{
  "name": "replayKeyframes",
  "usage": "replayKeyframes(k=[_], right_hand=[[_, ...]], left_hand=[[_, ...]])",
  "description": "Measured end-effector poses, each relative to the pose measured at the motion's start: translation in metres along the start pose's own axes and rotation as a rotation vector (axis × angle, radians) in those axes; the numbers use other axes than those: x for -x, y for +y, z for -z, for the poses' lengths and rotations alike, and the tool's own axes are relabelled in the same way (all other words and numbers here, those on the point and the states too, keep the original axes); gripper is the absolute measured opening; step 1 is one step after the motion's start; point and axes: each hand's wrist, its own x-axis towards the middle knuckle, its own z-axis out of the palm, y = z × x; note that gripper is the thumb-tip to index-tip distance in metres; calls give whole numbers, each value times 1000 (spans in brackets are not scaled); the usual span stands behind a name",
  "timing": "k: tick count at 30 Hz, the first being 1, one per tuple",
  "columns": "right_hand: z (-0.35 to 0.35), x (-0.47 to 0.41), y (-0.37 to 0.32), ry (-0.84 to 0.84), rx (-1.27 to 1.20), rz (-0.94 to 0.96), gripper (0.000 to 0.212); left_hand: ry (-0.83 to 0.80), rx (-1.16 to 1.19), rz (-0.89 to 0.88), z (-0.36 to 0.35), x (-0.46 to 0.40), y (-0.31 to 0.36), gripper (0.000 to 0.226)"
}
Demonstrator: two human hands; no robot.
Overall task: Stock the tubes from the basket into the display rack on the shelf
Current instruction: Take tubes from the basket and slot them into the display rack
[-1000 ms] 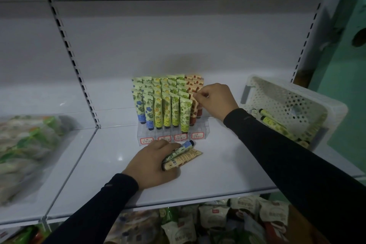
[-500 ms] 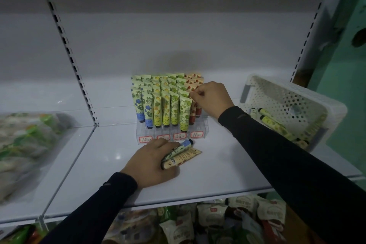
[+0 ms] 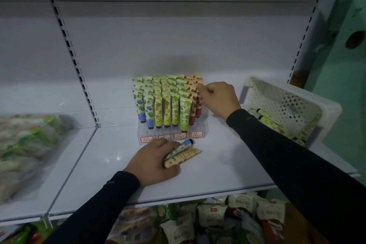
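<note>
1. White shelf (image 3: 227, 164): a flat board on slotted uprights, carrying the rack, the basket and both hands.
2. Bagged goods (image 3: 25, 150): soft green-and-white packs, blurred, on the neighbouring shelf section at left; more packets (image 3: 213, 220) lie on the level below.
3. White basket (image 3: 297, 105): perforated plastic, at the right end of the shelf, tilted with its opening toward the viewer; several yellow-green tubes (image 3: 267, 120) lie inside, partly hidden by the right sleeve.
4. Display rack (image 3: 204, 128): clear stepped plastic, at the back centre of the shelf, with four red-bordered labels along its front. Tubes stand upright, caps down, in rows: blue-patterned at left, yellow and green in the middle, red-patterned tubes (image 3: 195, 105) at right.
5. Right hand (image 3: 217, 99): reaches to the rack's right side, fingers curled, fingertips pinching the top edge of a red-patterned tube in the rightmost column.
6. Left hand (image 3: 152, 161): rests on the shelf just before the rack, fingers curled round two loose tubes lying flat, a blue-capped tube (image 3: 182, 146) and a tan tube (image 3: 188, 155), touching side by side.
</note>
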Motion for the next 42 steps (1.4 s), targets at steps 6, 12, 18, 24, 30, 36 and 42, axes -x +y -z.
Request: replayKeyframes(k=[6, 12, 18, 24, 30, 36, 42], right_hand=[[-1, 39, 13, -53, -36, -63, 54], [-19, 85, 24, -594, -71, 124, 22], [-27, 90, 27, -704, -13, 189, 29], [-14, 86, 38, -689, -211, -1, 22], [8, 72, 39, -475, -620, -260, 17], [27, 52, 35, -287, -607, -227, 19], [33, 25, 33, 14, -562, -211, 18]], left_hand=[[-42, 30, 39, 3, -2, 0, 65], [-92, 104, 9, 9, -3, 1, 53], [-25, 105, 23, 11, 2, 1, 38], [-15, 65, 94, 12, 5, 1, 49], [22, 33, 71, 10, 4, 2, 27], [58, 15, 60, 8, 1, 5, 26], [60, -17, 51, 7, -1, 6, 38]])
